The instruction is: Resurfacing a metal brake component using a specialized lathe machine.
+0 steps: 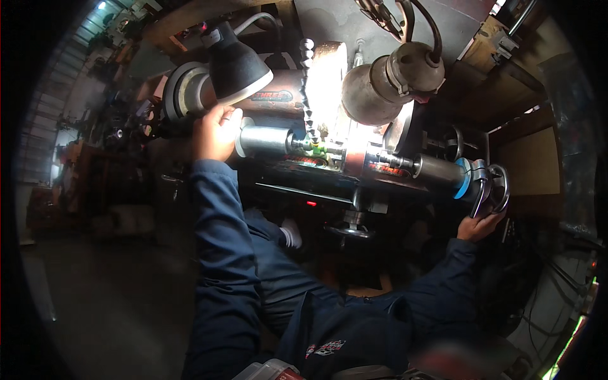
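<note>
My left hand (pixel 216 132) is at the left end of a bench machine, its fingers drawn together beside a grey metal cylinder (pixel 266 140) and just below a black lamp head (pixel 235 66). Whatever lies between those fingers is hidden. Low at the right end, my right hand (pixel 481 225) closes round the lower part of a curved, shiny metal handle (pixel 500 190). Left of this handle sits a second metal cylinder (pixel 438 171) with a blue ring (pixel 463 178). Between the two cylinders, small fittings (pixel 323 147) are under bright light, and any workpiece there is hard to make out.
A second, worn lamp head (pixel 373 95) hangs over the machine. A jointed coolant hose (pixel 306 82) comes down to the middle. Below the machine's front is a handwheel (pixel 350 230), close to my knees. Wooden shelving (pixel 525 161) stands at the right.
</note>
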`<state>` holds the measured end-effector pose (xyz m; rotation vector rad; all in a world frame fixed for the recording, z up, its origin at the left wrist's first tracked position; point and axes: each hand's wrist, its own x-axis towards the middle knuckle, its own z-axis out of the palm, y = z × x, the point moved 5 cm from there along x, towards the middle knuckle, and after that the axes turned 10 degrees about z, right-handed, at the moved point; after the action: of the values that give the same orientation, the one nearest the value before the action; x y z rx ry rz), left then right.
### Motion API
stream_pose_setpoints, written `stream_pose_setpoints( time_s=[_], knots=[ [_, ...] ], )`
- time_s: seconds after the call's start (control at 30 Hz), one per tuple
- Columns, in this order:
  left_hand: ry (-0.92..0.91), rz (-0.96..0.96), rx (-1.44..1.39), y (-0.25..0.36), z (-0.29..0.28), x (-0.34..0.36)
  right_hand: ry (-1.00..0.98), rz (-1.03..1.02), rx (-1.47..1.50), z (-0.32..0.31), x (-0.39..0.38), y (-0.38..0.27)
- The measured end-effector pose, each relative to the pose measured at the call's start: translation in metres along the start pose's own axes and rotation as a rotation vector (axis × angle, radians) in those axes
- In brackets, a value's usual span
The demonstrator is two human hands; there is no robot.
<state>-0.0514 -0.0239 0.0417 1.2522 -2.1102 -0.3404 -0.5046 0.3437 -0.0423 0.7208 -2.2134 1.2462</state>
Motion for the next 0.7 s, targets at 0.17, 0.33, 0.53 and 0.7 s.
stream_pose_setpoints(
  time_s=[0.17, 0.33, 0.53, 0.7],
  knots=[
    [0.022, 0.019, -0.011, -0.001, -0.006, -0.003, -0.177, 0.144, 0.011, -0.011, 0.074, -0.068],
    [0.012, -0.002, -0.014, -0.002, -0.004, -0.004, -0.601, 0.113, -0.440, 0.029, 0.099, -0.061],
    [0.016, 0.016, 0.001, -0.002, -0.004, -0.002, -0.344, 0.027, -0.177, 0.011, 0.072, -0.066],
    [0.005, -0.006, 0.018, -0.002, -0.003, -0.001, -0.127, 0.033, 0.020, 0.004, 0.053, -0.068]
  ],
)
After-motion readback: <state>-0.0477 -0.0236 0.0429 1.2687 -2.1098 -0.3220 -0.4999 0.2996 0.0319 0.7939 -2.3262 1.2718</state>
